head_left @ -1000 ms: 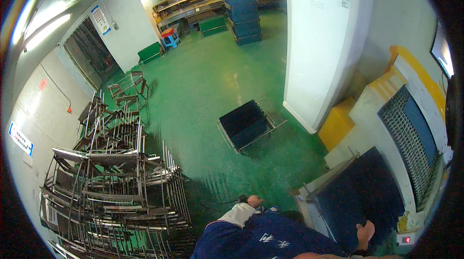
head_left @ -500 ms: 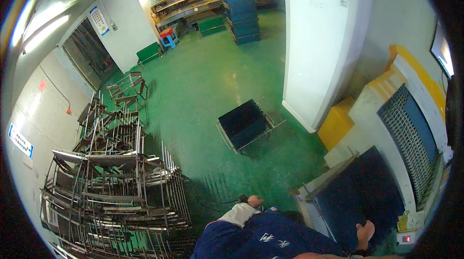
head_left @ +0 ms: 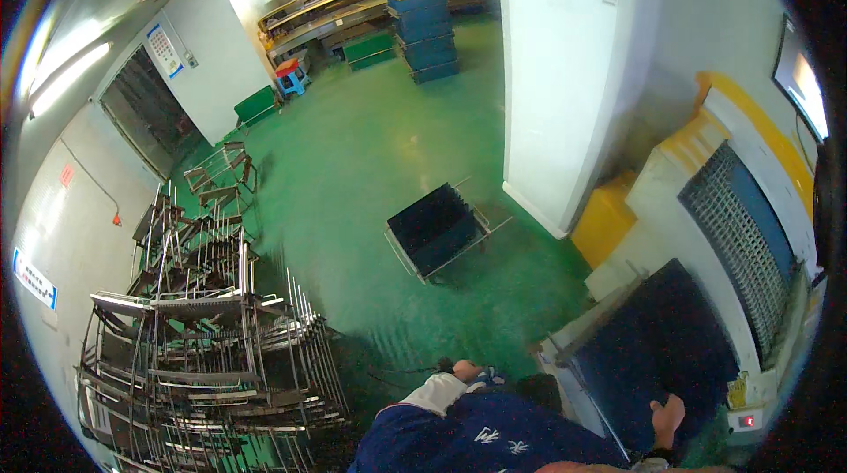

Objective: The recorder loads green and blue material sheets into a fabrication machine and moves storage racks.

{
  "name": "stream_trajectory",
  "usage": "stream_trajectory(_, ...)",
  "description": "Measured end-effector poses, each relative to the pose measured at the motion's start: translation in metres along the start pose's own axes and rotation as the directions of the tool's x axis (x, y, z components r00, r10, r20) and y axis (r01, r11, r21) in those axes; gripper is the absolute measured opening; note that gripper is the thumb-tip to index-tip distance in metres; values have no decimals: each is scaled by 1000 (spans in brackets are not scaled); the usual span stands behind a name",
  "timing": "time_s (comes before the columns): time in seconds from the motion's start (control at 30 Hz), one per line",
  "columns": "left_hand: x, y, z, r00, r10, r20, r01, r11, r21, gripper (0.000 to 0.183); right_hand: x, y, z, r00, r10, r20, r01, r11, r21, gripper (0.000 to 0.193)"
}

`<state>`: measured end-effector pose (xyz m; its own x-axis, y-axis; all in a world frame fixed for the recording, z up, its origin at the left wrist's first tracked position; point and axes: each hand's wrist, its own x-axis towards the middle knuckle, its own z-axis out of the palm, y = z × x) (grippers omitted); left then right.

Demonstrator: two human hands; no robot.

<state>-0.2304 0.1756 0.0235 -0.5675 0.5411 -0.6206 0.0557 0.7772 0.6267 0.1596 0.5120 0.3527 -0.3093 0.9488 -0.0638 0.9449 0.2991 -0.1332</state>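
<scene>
At the lower right, my right hand is over the lower part of a dark navy, slab-shaped load in a metal rack. Its fingers are curled with the thumb raised; whatever they grip is hidden. A dark band circles that wrist. Close to the front of my blue top, my left hand shows only as a small rounded patch beyond a white sleeve part. Its fingers cannot be made out. Beside it is a small blue-and-white thing, too unclear to name.
Metal racks pile up at the left. A wire rack of dark boards stands mid-floor. A white pillar rises ahead. On the right is a pale machine with a ribbed, meshlike opening. Blue crates are stacked farther back.
The surroundings have shifted slightly left in the view. My right hand stays at the navy load with its thumb raised; my left hand is almost unmoved, with more of the blue-and-white thing showing.
</scene>
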Motion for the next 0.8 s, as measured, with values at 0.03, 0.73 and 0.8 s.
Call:
stream_trajectory(0.03, -2, 3, 4, 1000, 14, -18, -14, 1000, 15, 38, 2, 6, 5, 1000, 2, 12, -2, 1000, -9, 45)
stream_trajectory(0.73, -16, 21, 4, 996, -19, 88, 6, 988, 153, 30, 7, 49, 48, 986, -90, 142, 80, 994, 74, 36)
stream_trajectory(0.8, -11, 19, 2, 990, -43, 136, 32, 996, 82, 31, 9, 49, 57, 983, -183, -17, 183, 976, 116, 36)
